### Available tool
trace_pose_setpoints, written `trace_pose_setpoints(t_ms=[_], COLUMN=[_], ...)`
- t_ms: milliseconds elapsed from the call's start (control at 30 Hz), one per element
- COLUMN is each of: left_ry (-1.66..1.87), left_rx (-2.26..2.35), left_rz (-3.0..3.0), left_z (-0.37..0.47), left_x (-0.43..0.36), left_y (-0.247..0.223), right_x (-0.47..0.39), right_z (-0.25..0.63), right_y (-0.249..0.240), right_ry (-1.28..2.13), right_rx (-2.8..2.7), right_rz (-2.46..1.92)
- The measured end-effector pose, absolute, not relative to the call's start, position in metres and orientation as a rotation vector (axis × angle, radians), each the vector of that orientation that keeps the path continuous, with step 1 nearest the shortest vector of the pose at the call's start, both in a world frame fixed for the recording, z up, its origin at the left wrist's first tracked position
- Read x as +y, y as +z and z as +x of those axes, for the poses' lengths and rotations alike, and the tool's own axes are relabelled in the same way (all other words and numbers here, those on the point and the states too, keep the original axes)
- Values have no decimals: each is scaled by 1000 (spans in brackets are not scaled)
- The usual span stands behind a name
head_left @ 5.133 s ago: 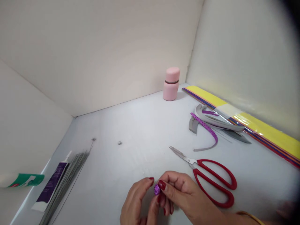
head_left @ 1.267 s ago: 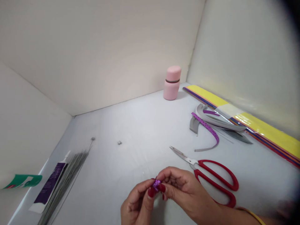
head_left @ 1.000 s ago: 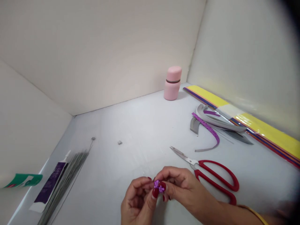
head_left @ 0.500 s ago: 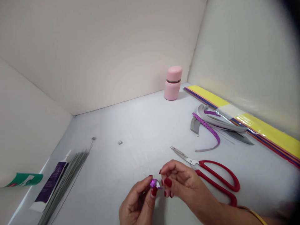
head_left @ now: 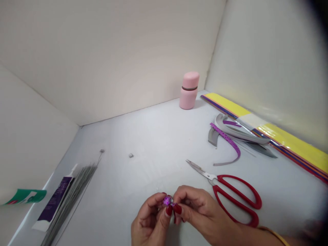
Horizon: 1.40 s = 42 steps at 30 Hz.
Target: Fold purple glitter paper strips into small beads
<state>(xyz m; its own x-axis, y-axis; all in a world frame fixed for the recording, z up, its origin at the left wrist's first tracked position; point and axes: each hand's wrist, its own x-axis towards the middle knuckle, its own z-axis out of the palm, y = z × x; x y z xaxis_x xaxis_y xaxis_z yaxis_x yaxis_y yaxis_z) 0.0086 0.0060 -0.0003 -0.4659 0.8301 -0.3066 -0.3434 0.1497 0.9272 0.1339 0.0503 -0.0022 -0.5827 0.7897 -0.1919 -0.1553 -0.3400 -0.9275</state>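
Note:
A small, shiny purple folded paper strip (head_left: 167,200) is pinched between the thumb and forefinger of my left hand (head_left: 153,218), low in the middle of the head view. My right hand (head_left: 196,206) is closed at the right side of the same piece, thumb and forefinger pressed together on its edge. Those fingertips hide most of that edge. Red-handled scissors (head_left: 229,196) lie just beyond my right hand, blades slightly apart and pointing up-left. A longer purple dotted strip (head_left: 227,137) curls on the table farther right.
Grey and white strips (head_left: 243,136) lie beside packaged coloured paper (head_left: 271,133) along the right wall. A pink flask (head_left: 189,90) stands at the back. On the left are a purple glue tube (head_left: 56,196), thin wires (head_left: 74,198) and a small silvery piece (head_left: 131,155).
My right hand has moved left and slightly down, and its fingertips now meet the purple folded strip. My left hand stays nearly in place, still pinching the piece.

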Motion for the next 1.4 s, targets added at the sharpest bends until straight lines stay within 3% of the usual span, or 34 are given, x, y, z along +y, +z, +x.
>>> trace_pose_setpoints(t_ms=[367, 867, 1233, 1400], left_ry=[1419, 1339, 1268, 1221], left_rx=[1184, 874, 855, 990], left_rz=[234, 126, 78, 47], left_z=[1, -4, -5, -5], left_x=[13, 13, 12, 12], left_y=[-9, -18, -14, -10], right_x=[52, 53, 54, 55], right_z=[132, 143, 141, 141], right_y=[-8, 4, -4, -7], right_ry=[1974, 951, 655, 671], right_rx=[-1243, -2192, -2282, -2276], right_rz=[-807, -626, -577, -568])
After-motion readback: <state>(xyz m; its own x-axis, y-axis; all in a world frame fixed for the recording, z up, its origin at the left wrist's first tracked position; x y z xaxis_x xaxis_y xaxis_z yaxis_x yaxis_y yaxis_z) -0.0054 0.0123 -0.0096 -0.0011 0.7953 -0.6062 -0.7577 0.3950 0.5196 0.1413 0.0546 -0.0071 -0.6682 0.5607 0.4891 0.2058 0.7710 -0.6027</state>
